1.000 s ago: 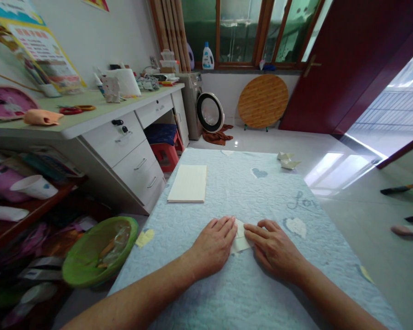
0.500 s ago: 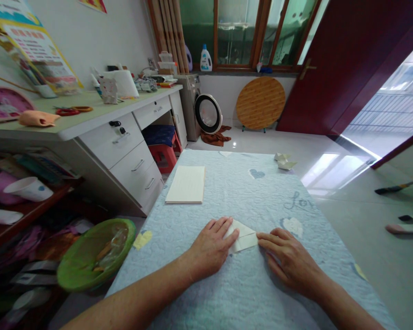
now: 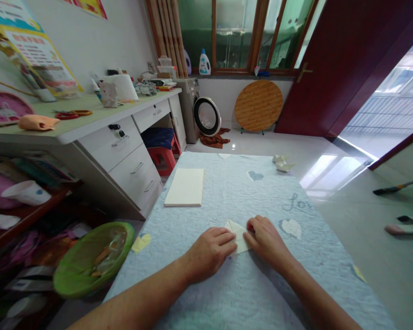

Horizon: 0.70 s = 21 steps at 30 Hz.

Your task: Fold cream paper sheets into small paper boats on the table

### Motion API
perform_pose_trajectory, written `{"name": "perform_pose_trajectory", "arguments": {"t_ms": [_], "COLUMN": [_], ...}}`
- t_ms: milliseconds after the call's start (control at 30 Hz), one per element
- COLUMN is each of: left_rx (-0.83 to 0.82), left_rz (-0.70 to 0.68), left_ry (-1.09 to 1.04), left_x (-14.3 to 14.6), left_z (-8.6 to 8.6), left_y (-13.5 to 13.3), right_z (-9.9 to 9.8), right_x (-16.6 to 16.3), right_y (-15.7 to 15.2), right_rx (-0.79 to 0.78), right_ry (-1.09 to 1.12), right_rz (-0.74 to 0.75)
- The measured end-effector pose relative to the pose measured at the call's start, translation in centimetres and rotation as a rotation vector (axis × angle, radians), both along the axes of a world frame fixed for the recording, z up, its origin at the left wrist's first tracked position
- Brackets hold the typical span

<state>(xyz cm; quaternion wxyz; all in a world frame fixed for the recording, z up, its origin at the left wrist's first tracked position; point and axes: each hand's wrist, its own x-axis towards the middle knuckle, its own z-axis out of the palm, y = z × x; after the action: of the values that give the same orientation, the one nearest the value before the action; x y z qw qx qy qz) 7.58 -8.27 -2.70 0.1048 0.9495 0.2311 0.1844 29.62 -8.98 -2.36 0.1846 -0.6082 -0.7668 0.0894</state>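
Note:
A small folded piece of cream paper (image 3: pixel 237 233) lies on the light blue quilted table cover (image 3: pixel 248 192), with a pointed corner toward the far side. My left hand (image 3: pixel 211 250) rests on its left part, fingers curled and pressed down on it. My right hand (image 3: pixel 265 238) presses on its right part with bent fingers. Both hands touch each other's side of the paper and hide most of it.
A stack of cream paper sheets (image 3: pixel 186 186) lies further up the table on the left. Two folded paper shapes (image 3: pixel 282 162) sit near the far right corner. A green bowl (image 3: pixel 92 259) stands at the left below the table, beside a desk with drawers (image 3: pixel 124 142).
My right hand has moved left, back onto the paper, closing the gap to my left hand. The paper's right part, which showed half a second ago, is covered again.

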Motion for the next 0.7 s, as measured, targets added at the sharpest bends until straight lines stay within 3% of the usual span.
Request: {"name": "perform_pose_trajectory", "arguments": {"t_ms": [100,233,467,700], "left_rx": [-0.11,-0.19,-0.209,-0.189], "left_rz": [0.007,0.152,0.167,0.167], "left_ry": [-0.12,-0.235,-0.104,-0.034], "left_x": [-0.05,-0.13,-0.2,-0.08], "left_z": [0.29,0.38,0.31,0.3], "left_y": [0.11,0.04,-0.05,-0.44], "right_z": [-0.01,0.4,0.61,0.09], "right_x": [-0.08,0.04,-0.16,0.0], "right_y": [-0.06,-0.06,-0.43,-0.21], "right_rx": [-0.027,-0.141,-0.181,-0.229], "right_ry": [0.112,0.318,0.439,0.663], "right_rz": [-0.004,-0.037,-0.052,-0.19]}}
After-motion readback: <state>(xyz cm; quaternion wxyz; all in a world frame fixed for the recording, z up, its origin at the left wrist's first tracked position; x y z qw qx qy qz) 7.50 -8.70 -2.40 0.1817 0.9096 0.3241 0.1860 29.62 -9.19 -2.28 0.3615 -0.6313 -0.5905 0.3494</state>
